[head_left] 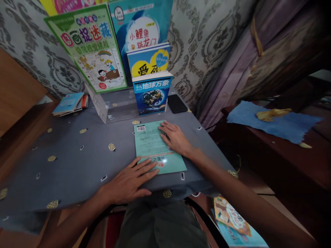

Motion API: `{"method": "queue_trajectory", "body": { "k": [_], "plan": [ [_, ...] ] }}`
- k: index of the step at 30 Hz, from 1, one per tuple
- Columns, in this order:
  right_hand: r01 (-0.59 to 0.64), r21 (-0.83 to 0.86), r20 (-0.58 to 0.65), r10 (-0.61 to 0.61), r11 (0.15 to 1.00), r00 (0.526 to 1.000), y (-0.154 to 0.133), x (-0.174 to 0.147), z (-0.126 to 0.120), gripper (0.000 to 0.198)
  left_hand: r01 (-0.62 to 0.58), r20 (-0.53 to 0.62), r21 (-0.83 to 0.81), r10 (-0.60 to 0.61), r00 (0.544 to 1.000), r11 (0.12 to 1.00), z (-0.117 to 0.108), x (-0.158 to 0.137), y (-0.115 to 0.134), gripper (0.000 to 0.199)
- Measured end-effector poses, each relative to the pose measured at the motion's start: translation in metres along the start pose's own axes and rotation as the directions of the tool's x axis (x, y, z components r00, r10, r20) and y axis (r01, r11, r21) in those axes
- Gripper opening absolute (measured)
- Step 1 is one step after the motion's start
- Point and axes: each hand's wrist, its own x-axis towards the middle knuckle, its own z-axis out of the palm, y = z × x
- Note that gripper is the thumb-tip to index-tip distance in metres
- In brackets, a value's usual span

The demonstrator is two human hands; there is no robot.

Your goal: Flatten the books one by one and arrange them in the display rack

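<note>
A thin teal book (150, 144) lies upside down to me near the table's front edge, its barcode at the far left corner. My left hand (130, 181) rests with fingers spread, the fingertips on the book's near left part and the palm over the tablecloth. Across the book's right side lies my right hand (176, 137), flat, fingers stretched toward the far left. Neither hand grips anything. Just beyond the book, a clear acrylic stand (103, 106) holds several upright books, among them a blue one with a globe (152, 98).
A black phone (177, 104) lies right of the stand. Small books (69, 103) are stacked at the back left. The table wears a grey pineapple-print cloth (85, 162). To the right, a dark red surface carries a blue cloth (271, 120). More books (232, 220) lie low at the right.
</note>
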Motion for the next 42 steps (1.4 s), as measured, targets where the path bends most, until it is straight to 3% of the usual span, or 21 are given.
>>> {"method": "queue_trajectory", "body": {
  "k": [4, 8, 10, 15, 17, 19, 23, 25, 30, 36, 42],
  "plan": [
    [0.066, -0.05, 0.044, -0.064, 0.997, 0.997, -0.02, -0.015, -0.007, 0.04, 0.125, -0.041, -0.099, -0.13, 0.991, 0.987, -0.003, -0.002, -0.014, 0.06],
    [0.193, -0.006, 0.118, -0.191, 0.981, 0.974, -0.055, -0.027, -0.01, 0.038, 0.25, -0.153, -0.185, -0.279, 0.948, 0.95, -0.005, 0.004, -0.048, 0.053],
    [0.292, 0.061, 0.171, -0.299, 0.954, 0.939, -0.077, -0.033, -0.01, 0.038, 0.267, -0.197, -0.2, -0.306, 0.931, 0.943, -0.008, 0.011, -0.069, 0.052],
    [0.488, 0.222, 0.288, -0.535, 0.844, 0.794, -0.119, -0.046, -0.011, 0.045, 0.311, -0.23, -0.213, -0.357, 0.906, 0.926, -0.015, 0.036, -0.116, 0.053],
    [0.502, 0.247, 0.299, -0.558, 0.829, 0.774, -0.123, -0.048, -0.011, 0.044, 0.304, -0.254, -0.21, -0.352, 0.901, 0.929, -0.016, 0.045, -0.127, 0.053],
    [0.501, 0.235, 0.273, -0.552, 0.833, 0.788, -0.122, -0.049, -0.009, 0.041, 0.293, -0.291, -0.204, -0.344, 0.893, 0.934, -0.016, 0.052, -0.133, 0.052],
    [0.455, 0.103, 0.204, -0.467, 0.884, 0.86, -0.114, -0.05, 0.002, 0.033, 0.287, -0.382, -0.196, -0.343, 0.858, 0.938, -0.011, 0.059, -0.138, 0.049],
    [0.452, 0.046, 0.189, -0.452, 0.891, 0.872, -0.112, -0.051, 0.007, 0.033, 0.278, -0.411, -0.193, -0.335, 0.848, 0.941, -0.01, 0.061, -0.138, 0.047],
    [0.516, -0.008, 0.195, -0.505, 0.856, 0.841, -0.115, -0.057, 0.002, 0.037, 0.262, -0.441, -0.183, -0.317, 0.84, 0.948, -0.009, 0.059, -0.132, 0.042],
    [0.495, 0.041, 0.238, -0.49, 0.868, 0.839, -0.124, -0.078, -0.012, 0.04, 0.269, -0.439, -0.151, -0.308, 0.844, 0.951, -0.003, 0.044, -0.106, 0.043],
    [0.534, 0.094, 0.267, -0.538, 0.84, 0.8, -0.122, -0.099, -0.02, 0.046, 0.226, -0.44, -0.15, -0.27, 0.856, 0.962, 0.001, 0.031, -0.086, 0.042]
  ]
}}
